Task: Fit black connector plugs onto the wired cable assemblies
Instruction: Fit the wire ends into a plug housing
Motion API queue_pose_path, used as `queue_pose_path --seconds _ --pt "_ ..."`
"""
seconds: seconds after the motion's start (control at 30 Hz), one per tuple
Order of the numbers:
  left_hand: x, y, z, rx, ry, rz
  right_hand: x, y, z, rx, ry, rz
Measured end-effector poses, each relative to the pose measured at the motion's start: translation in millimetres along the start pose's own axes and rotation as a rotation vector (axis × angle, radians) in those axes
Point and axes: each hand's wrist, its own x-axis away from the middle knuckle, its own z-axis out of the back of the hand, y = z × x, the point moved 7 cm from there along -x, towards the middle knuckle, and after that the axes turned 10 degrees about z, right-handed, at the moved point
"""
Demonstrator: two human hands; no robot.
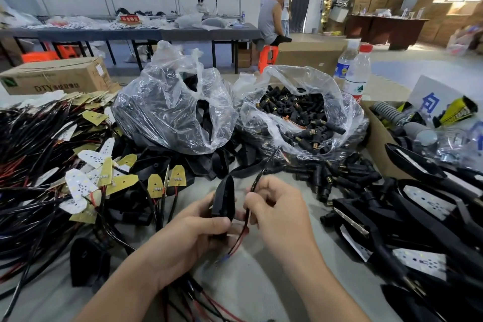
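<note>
- Head view: the left hand has its fingers wrapped round a black pointed shell, tip up, above the table.
- The right hand pinches a black cable just beside that shell, and a red wire trails down between the two hands.
- Neither hand holds a plug: the plugs lie in the open clear bag behind, with more spilled on the table to the right.
- The risk, as I judge it: tug that cable hard against the shell and the thin red wire could kink or tear loose.
- Another: the cable runs back toward the bag, so reaching for a plug may snag it and drag its neighbours along.
</note>
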Motion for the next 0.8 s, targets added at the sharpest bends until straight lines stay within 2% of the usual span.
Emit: queue_pose_path --seconds 0.13,0.33,0.47,0.57,0.7,0.8 --pt "-1 1 10 0.039 0.096 -0.007 -5 -9 5 -0.234 0.006 0.063" --pt "4 0 -4 -0.203 0.018 0.044 -7 -20 18 -0.302 0.12 0.191" --pt "7 0 -7 -0.223 0.006 0.067 -7 -21 22 -0.412 0.184 0.199" --pt "8 2 -10 -0.204 -0.01 0.038 -4 -20 13 -0.404 0.147 0.181" --pt "12 5 -14 -0.172 -0.079 0.021 0 -20 -3 -0.27 0.042 0.193" --pt "13 6 -13 -0.131 -0.082 0.042 -3 -20 10 -0.293 0.14 0.219"
